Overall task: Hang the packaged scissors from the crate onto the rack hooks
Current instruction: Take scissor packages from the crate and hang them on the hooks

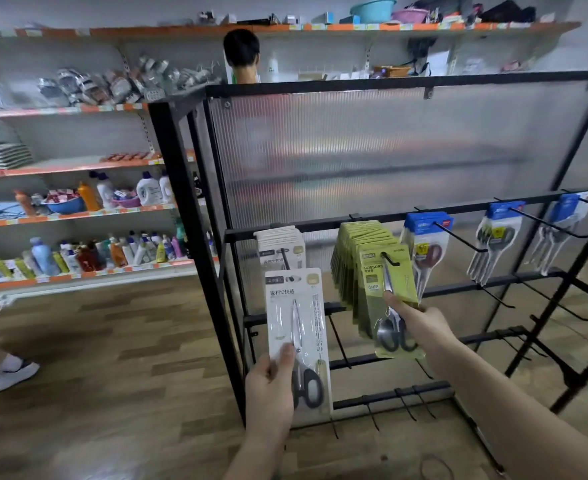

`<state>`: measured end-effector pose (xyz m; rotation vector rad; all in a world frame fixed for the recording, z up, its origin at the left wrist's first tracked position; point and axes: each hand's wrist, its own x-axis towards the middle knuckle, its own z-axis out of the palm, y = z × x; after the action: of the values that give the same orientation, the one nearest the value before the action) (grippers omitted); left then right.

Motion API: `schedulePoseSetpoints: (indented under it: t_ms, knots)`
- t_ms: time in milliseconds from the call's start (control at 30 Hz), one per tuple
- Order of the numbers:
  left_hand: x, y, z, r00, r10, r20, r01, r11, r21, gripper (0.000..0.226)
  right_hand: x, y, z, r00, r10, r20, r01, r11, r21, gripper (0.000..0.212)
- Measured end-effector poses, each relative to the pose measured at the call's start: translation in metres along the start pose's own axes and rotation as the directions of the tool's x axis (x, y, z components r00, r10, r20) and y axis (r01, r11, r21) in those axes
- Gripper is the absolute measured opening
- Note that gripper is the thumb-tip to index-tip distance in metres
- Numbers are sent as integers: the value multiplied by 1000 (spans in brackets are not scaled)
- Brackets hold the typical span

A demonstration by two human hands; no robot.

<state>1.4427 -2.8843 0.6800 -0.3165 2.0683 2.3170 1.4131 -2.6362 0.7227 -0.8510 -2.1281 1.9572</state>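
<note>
well underway, two packs in hand at the rack (188, 202)
the right hand (420, 327) is pinching a green pack (375, 282) at the tip of its hook (390, 260), the left hand (270, 386) is gripping a white pack (282, 317) below its row; lower hooks (405, 405) are standing bare.

Green scissors pack (386, 289) reads "SCISSORS", "GRIP"

A single head-worn wide-angle view faces forward and slightly down, close before the black rack (192, 237), with store shelves (78, 214) at left.
</note>
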Motion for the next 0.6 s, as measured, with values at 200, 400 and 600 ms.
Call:
schedulePoseSetpoints:
  t_ms: [200, 400, 600]
  knots:
    - [7, 1, -6, 1000, -12, -9, 12, 999, 40, 38, 6, 4, 11, 1000, -19, -11, 19, 1000, 6, 53]
    - [37, 6, -1, 999, -50, -22, 52, 990, 130, 34, 0, 11, 18, 996, -76, -50, 71, 993, -89, 47]
    - [84, 17, 20, 996, -87, -37, 94, 955, 283, 47, -5, 20, 13, 993, -118, 24, 120, 960, -255, 42]
